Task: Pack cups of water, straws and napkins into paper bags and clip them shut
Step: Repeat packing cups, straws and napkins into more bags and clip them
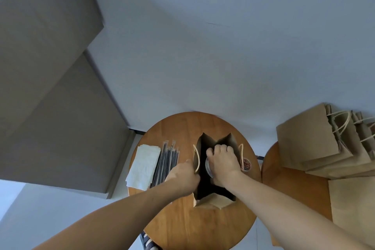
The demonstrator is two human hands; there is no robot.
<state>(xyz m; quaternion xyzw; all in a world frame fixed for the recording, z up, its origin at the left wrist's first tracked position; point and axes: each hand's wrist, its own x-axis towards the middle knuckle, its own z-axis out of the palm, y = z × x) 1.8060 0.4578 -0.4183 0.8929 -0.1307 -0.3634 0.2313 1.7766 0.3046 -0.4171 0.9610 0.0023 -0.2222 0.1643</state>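
Paper bag (216, 202) stands upright and wide open in the middle of the round wooden table (194, 227), its mouth gaping up toward the camera and its two twine handles flopped outward, one on each side. The left hand (182, 178) is at the bag's left wall, its fingers curled tight round the rim beside the left handle. The right hand (222, 163) is sunk into the bag's mouth from above, its fingers (222, 148) bent downward and clamped over the top of a cup (209, 166), whose clear lid shows just under the thumb. The cup's body is lost in the dark interior, and whether it rests on the bag's floor cannot be told. Left of the bag lie wrapped dark straws (166, 161) in a fanned bundle, and just beyond them a stack of white napkins (143, 164) reaches the table's left edge. Against the bag's right wall, partly behind the right handle, sits a small round tub (246, 165) with coloured clips in it. Bare wood runs from the bag's near wall out to the table's near edge, and a narrower strip shows behind the bag's far wall. Right of the bag, well apart on a second table (292, 193), a pile of flat bags (312, 140) lies with its handles pointing right.
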